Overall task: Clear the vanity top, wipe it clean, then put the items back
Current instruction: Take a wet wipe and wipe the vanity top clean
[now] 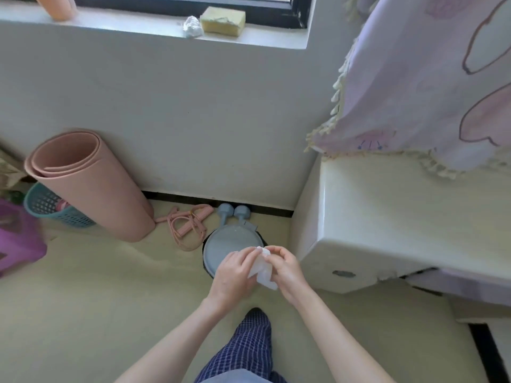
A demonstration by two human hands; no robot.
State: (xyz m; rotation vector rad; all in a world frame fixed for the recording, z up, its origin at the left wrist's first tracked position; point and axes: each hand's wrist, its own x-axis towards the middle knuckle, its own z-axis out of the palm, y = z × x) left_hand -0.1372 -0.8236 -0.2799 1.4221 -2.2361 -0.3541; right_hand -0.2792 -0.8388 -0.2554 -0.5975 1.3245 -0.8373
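Head view: two hands, left hand (233, 272) and right hand (287, 272), both with fingers curled round one white wipe (262, 268) above a round grey bin (225, 243). The vanity top (392, 205) lies right, partly under a lilac cloth (431, 78). Two dumbbells (232, 212), one rolled mat (88, 181), pale floor (96, 299); the basket (52, 207) is half hidden.

Two bare forearms, no sleeves in view, navy trousers (250, 344) with a fine white check, pale blue-grey top hem (235, 376) at the bottom edge
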